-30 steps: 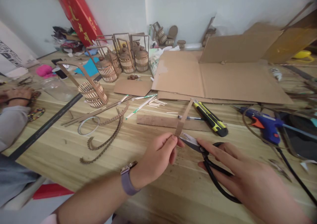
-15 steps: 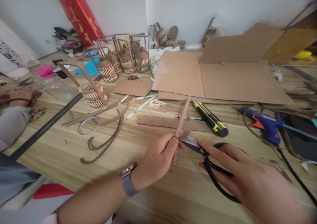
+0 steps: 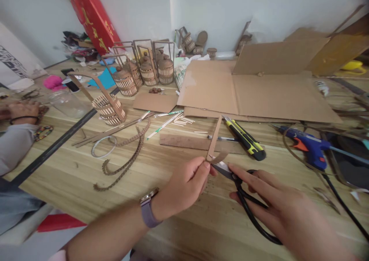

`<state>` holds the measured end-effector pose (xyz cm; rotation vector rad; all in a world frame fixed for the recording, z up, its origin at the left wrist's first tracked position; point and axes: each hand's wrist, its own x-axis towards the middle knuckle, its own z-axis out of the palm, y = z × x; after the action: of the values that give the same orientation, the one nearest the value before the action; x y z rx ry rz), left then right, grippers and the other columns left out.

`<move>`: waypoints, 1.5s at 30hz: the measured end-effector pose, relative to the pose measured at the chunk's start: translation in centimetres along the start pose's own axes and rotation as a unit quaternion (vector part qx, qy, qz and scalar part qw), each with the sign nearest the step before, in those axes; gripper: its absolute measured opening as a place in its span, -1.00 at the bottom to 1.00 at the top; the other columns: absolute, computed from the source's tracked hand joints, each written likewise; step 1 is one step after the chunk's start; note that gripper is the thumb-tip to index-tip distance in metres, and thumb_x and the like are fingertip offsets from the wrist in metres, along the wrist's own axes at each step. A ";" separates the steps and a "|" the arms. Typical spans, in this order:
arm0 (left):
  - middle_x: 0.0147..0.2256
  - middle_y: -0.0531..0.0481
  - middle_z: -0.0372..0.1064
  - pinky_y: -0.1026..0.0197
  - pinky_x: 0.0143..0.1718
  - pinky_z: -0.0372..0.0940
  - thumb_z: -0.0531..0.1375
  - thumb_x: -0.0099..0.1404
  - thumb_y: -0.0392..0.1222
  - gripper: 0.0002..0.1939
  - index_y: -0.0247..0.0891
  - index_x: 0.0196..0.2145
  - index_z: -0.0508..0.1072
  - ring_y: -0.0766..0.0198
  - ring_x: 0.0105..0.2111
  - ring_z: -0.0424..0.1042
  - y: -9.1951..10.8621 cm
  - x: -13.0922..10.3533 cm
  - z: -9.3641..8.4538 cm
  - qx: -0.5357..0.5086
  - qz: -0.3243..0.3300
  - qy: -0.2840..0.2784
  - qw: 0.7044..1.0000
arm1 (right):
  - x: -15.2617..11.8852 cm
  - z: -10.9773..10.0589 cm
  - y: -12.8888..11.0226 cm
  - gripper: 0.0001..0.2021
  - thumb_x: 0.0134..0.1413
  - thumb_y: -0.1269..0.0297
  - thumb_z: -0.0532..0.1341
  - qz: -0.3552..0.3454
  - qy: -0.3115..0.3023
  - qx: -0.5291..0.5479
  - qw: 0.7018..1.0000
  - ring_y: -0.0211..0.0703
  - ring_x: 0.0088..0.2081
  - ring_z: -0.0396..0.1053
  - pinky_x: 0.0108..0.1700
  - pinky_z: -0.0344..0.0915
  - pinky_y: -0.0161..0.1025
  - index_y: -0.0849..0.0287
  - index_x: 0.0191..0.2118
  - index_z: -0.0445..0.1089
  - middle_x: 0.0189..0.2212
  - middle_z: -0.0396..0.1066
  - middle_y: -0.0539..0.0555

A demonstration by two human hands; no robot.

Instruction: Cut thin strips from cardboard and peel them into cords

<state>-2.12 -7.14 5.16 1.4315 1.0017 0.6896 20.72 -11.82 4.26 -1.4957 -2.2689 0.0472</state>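
Observation:
Between thumb and fingers, my left hand pinches a narrow cardboard strip that points away from me. My right hand grips black-handled scissors, the index finger lying along the pivot. Their blades meet the strip right beside my left fingertips, and a thin curled sliver of cardboard lifts off above the blades. Just beyond, a black and yellow utility knife lies on the table, with a wider cardboard strip to its left.
Large cardboard sheets cover the back middle. A blue glue gun lies right, its cable running toward me. Small lidded baskets and an open basket stand left. Short sticks and corrugated strips lie mid-table. Another person's hand rests far left.
The scissor blades have advanced a little along the strip, and the curled sliver is longer. My right hand has shifted slightly; my left hand keeps its pinch.

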 end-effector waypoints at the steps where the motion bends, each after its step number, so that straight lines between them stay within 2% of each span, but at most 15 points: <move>1: -0.62 0.17 0.11 0.26 -0.49 0.07 -0.08 0.52 0.05 -0.62 -0.21 -0.33 0.32 0.34 -0.59 0.14 0.0 0.0 0.0 -0.002 0.008 -0.004 1.000 | 0.1 -0.1 0.0 -0.56 0.38 0.07 0.09 0.011 -0.015 0.042 0.999 -0.26 -0.38 0.54 -0.39 0.43 -0.39 -0.10 0.30 0.31 -0.23 0.53 0.04; 4: -0.59 0.16 0.13 0.25 -0.44 0.10 -0.10 0.54 0.04 -0.63 -0.21 -0.32 0.30 0.34 -0.57 0.15 -0.1 -0.2 -0.2 0.006 0.036 -0.013 0.999 | 0.4 -0.6 0.2 -0.55 0.31 0.07 0.20 0.014 -0.065 0.130 0.989 -0.26 -0.35 0.55 -0.34 0.45 -0.42 -0.08 0.27 0.36 -0.26 0.54 0.03; 9: -0.57 0.16 0.14 0.24 -0.38 0.12 -0.10 0.55 -0.01 -0.67 -0.20 -0.27 0.31 0.32 -0.54 0.17 -0.1 -0.5 -0.3 0.045 0.063 -0.026 0.997 | 0.8 -1.1 0.6 -0.55 0.24 0.08 0.26 0.037 -0.087 0.158 0.983 -0.12 -0.23 0.60 -0.29 0.51 -0.35 -0.09 0.23 0.43 -0.33 0.56 0.03; 13: -0.56 0.15 0.13 0.22 -0.34 0.13 -0.09 0.55 -0.03 -0.67 -0.18 -0.31 0.30 0.31 -0.53 0.18 0.2 -0.6 -0.3 0.072 0.075 -0.012 0.994 | 0.8 -1.2 0.7 -0.57 0.20 0.09 0.30 0.052 -0.094 0.186 0.977 -0.07 -0.17 0.62 -0.28 0.54 -0.31 -0.12 0.19 0.46 -0.18 0.63 0.05; 17: -0.57 0.14 0.10 0.22 -0.33 0.12 -0.08 0.54 -0.05 -0.66 -0.17 -0.38 0.27 0.30 -0.51 0.18 0.4 -0.6 -0.1 0.096 0.088 0.011 0.991 | 1.0 -1.2 1.0 -0.57 0.16 0.07 0.33 0.072 -0.112 0.214 0.968 -0.07 -0.12 0.61 -0.20 0.55 -0.29 -0.12 0.16 0.48 -0.02 0.61 0.04; 22: -0.55 0.14 0.11 0.23 -0.32 0.13 -0.09 0.55 -0.08 -0.67 -0.18 -0.36 0.28 0.29 -0.47 0.21 0.3 -0.8 0.1 0.130 0.112 0.027 0.985 | 1.3 -1.6 1.3 -0.61 0.07 -0.02 0.36 0.136 -0.139 0.228 0.954 -0.11 -0.30 0.60 -0.28 0.53 -0.29 -0.06 0.01 0.55 -0.22 0.64 0.01; 25: -0.53 0.13 0.11 0.24 -0.32 0.14 -0.08 0.55 -0.10 -0.68 -0.18 -0.38 0.23 0.29 -0.47 0.20 0.1 -0.9 0.2 0.157 0.152 0.035 0.975 | 1.3 -1.6 1.5 -0.56 -0.02 -0.07 0.38 0.166 -0.166 0.236 0.943 -0.06 -0.31 0.58 -0.31 0.52 -0.26 -0.01 -0.03 0.56 -0.30 0.63 0.02; 28: -0.51 0.11 0.14 0.23 -0.34 0.14 -0.09 0.55 -0.11 -0.68 -0.18 -0.38 0.22 0.29 -0.47 0.20 -0.1 -0.9 0.3 0.188 0.178 0.038 0.965 | 1.1 -1.3 1.8 -0.51 -0.08 -0.11 0.37 0.192 -0.188 0.276 0.923 -0.03 -0.36 0.55 -0.40 0.48 -0.24 0.03 -0.04 0.55 -0.34 0.61 0.05; 31: -0.51 0.10 0.16 0.23 -0.34 0.14 -0.09 0.55 -0.12 -0.68 -0.18 -0.39 0.20 0.29 -0.46 0.20 -0.2 -0.9 0.3 0.200 0.199 0.037 0.959 | 0.9 -0.9 2.0 -0.50 -0.11 -0.11 0.38 0.199 -0.194 0.335 0.900 -0.08 -0.45 0.48 -0.46 0.43 -0.24 0.05 -0.06 0.54 -0.42 0.57 0.04; 34: -0.52 0.12 0.12 0.23 -0.32 0.14 -0.08 0.54 -0.13 -0.68 -0.18 -0.40 0.20 0.30 -0.47 0.19 -0.2 -0.8 0.3 0.187 0.197 0.047 0.961 | 1.0 -1.0 2.1 -0.54 -0.05 -0.13 0.36 0.175 -0.193 0.390 0.883 -0.16 -0.54 0.41 -0.51 0.39 -0.28 0.04 -0.08 0.54 -0.56 0.45 -0.01; 36: -0.53 0.13 0.08 0.22 -0.32 0.15 -0.07 0.54 -0.11 -0.68 -0.18 -0.39 0.24 0.30 -0.48 0.18 -0.3 -0.8 0.1 0.158 0.176 0.069 0.969 | 1.1 -1.3 2.4 -0.59 0.00 -0.10 0.35 0.146 -0.171 0.399 0.889 -0.17 -0.58 0.41 -0.55 0.38 -0.31 0.02 -0.09 0.55 -0.60 0.43 -0.03; 40: -0.55 0.17 0.05 0.24 -0.36 0.15 -0.05 0.55 -0.02 -0.65 -0.24 -0.26 0.39 0.34 -0.53 0.13 -0.6 -0.5 -0.1 0.053 0.126 0.085 0.987 | 1.2 -1.3 2.9 -0.67 -0.03 0.22 0.41 0.052 -0.152 0.305 0.939 -0.20 -0.53 0.52 -0.52 0.43 -0.40 -0.06 -0.07 0.57 -0.44 0.59 -0.03; 43: -0.56 0.19 0.02 0.27 -0.47 0.06 -0.01 0.53 0.04 -0.64 -0.26 -0.20 0.43 0.37 -0.56 0.06 -1.0 -0.3 0.0 -0.007 0.094 0.078 0.992 | 1.1 -0.7 2.4 -0.50 -0.05 0.47 0.31 -0.042 -0.149 0.242 0.958 -0.21 -0.38 0.60 -0.36 0.50 -0.43 -0.13 0.04 0.53 -0.27 0.62 -0.04; 45: -0.56 0.20 0.01 0.27 -0.52 -0.01 0.02 0.52 0.06 -0.64 -0.26 -0.22 0.43 0.38 -0.57 0.02 -1.2 -0.2 0.0 -0.034 0.075 0.074 0.994 | 1.1 -0.5 1.8 -0.41 -0.06 0.53 0.28 -0.082 -0.153 0.205 0.963 -0.21 -0.30 0.61 -0.29 0.51 -0.44 -0.15 0.10 0.50 -0.23 0.61 -0.03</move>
<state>-2.39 -7.37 4.03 1.4227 0.9806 0.9432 22.08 -10.20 4.67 -1.1420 -2.4156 0.6994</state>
